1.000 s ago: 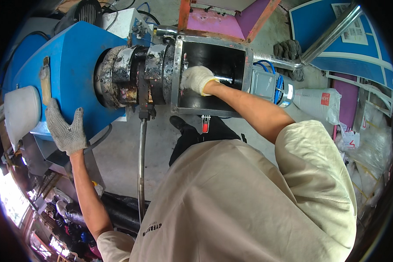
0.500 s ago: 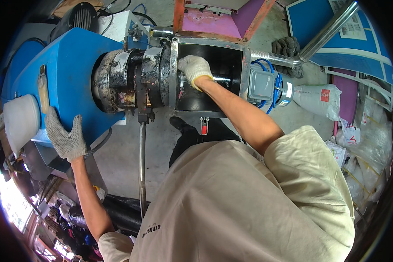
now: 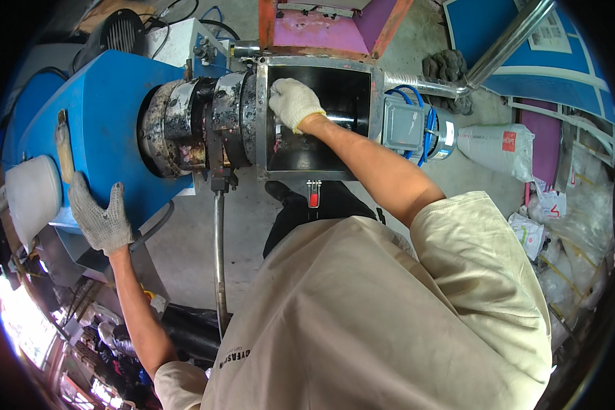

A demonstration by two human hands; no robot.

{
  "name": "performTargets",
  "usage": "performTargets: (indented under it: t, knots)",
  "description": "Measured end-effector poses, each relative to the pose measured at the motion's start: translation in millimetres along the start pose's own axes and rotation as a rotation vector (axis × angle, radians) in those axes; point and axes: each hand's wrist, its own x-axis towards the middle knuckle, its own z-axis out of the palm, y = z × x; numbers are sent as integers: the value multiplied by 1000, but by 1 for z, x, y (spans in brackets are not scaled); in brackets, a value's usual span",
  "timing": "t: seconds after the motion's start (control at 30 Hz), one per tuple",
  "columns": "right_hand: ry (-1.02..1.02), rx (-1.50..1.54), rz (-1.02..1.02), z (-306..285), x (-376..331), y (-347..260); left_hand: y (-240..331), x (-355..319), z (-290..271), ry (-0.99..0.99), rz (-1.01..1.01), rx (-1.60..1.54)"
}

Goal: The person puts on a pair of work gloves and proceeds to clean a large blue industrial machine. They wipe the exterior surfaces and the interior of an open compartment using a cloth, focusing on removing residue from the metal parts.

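My left hand point(image 3: 101, 215), in a pale knitted glove, lies on the sloping side of a blue machine housing point(image 3: 109, 130), thumb spread from the fingers. Just beyond its fingertips, a brush point(image 3: 64, 147) with a wooden handle rests on the housing. My right hand point(image 3: 295, 104), gloved too, reaches into an open metal box point(image 3: 319, 176) with a dark inside. Its fingers are curled closed by the box's left wall; whatever they grip, if anything, is hidden. A grimy metal barrel with clamped rings point(image 3: 178, 126) joins the box to the housing.
Right of the box sits a grey motor point(image 3: 403, 128) with blue cables. A shiny duct pipe point(image 3: 506, 51) slants behind it, and a white sack point(image 3: 497, 149) lies farther right. A metal rod point(image 3: 219, 260) stands below the barrel. At far left is a white plastic container point(image 3: 33, 195).
The whole view has shifted slightly, so the machine sits a little more to the left. My right hand stays by the box's left wall, turned slightly; my left hand keeps its place on the housing.
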Motion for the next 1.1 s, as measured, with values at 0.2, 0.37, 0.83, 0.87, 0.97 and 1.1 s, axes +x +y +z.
performTargets:
  t: [0.2,0.37,0.83,0.87,0.97,1.1]
  knots:
    - [-445,-302,-51,-35,18,-14,-2,1,2,-2,17,1]
    - [-535,-419,-116,-36,17,-20,1,5,-1,-4,0,-17]
    - [-452,-89,231,-11,2,-15,-2,2,0,-6,-1,-117]
    - [-357,-236,-100,-33,5,-16,-3,5,-2,1,11,-129]
    - [-742,168,278,-136,77,-62,5,7,-5,-28,-67,-113]
    - [-302,-691,-530,-94,14,-4,-9,9,-3,-26,-50,-118]
